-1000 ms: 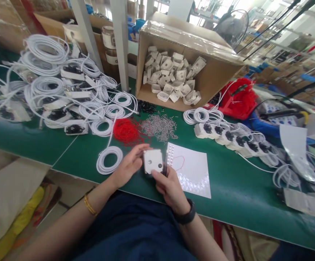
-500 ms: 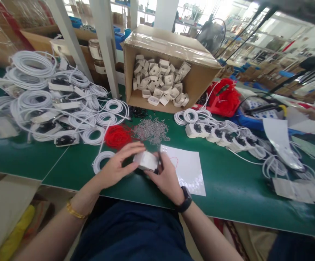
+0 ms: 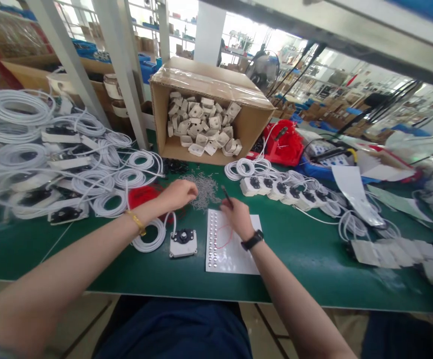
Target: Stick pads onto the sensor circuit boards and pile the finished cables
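My left hand [image 3: 181, 194] is at the left edge of a pile of small metal screws [image 3: 203, 189], its fingers closed together; whatever they may hold is too small to make out. My right hand [image 3: 237, 215] grips a thin dark tool [image 3: 227, 196] that points up and left, above a white sheet [image 3: 231, 259] with rows of small round shiny pieces along its left side. Below my left hand a white box with a black fitting [image 3: 183, 243] lies on the green table, joined to a coiled white cable [image 3: 152, 238].
An open carton [image 3: 212, 75] of white housings stands behind the screws. Coiled cables [image 3: 18, 107] are heaped at the left. To the right are a row of white boxes [image 3: 276, 189] and a red bag [image 3: 285, 144]. Red pieces [image 3: 141, 195] lie partly under my left forearm.
The white box has left my hands and lies on the table. My left hand has moved up to the screws; my right hand is over the sheet with the dark tool. The view has shifted.
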Demonstrator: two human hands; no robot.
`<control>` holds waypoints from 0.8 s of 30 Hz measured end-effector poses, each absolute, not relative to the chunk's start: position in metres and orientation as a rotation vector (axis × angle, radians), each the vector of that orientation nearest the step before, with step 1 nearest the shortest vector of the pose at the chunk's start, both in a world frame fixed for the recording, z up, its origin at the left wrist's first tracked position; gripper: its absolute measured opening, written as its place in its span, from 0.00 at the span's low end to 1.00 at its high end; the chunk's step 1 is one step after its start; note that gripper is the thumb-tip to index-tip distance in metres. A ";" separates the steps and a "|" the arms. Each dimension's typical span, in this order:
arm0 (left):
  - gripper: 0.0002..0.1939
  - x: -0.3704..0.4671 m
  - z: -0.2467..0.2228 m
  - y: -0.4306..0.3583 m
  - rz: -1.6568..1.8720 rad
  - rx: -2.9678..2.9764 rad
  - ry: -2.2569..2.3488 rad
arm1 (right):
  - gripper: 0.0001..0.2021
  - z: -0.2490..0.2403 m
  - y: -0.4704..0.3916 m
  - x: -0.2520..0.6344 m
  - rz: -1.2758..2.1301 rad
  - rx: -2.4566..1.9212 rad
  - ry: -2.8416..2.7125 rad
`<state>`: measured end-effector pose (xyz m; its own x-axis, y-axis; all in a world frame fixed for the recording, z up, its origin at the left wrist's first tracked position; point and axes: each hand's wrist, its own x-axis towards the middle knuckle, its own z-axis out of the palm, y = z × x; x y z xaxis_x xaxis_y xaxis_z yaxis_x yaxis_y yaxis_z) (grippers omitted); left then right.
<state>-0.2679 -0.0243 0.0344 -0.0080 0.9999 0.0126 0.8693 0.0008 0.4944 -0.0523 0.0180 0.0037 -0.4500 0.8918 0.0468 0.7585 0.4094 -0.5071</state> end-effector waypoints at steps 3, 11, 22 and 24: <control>0.13 -0.251 0.017 0.003 0.492 1.992 1.955 | 0.03 0.000 0.059 -0.070 0.589 -1.515 -2.366; 0.06 -0.244 0.001 0.013 0.522 2.035 1.971 | 0.04 -0.006 0.063 -0.068 0.662 -1.444 -2.410; 0.10 -0.279 0.047 -0.068 1.095 1.489 1.987 | 0.08 0.011 -0.022 -0.071 1.897 -1.011 -1.936; 0.13 -0.281 0.046 -0.108 1.287 1.216 1.936 | 0.07 0.005 -0.031 -0.077 1.905 -0.979 -1.943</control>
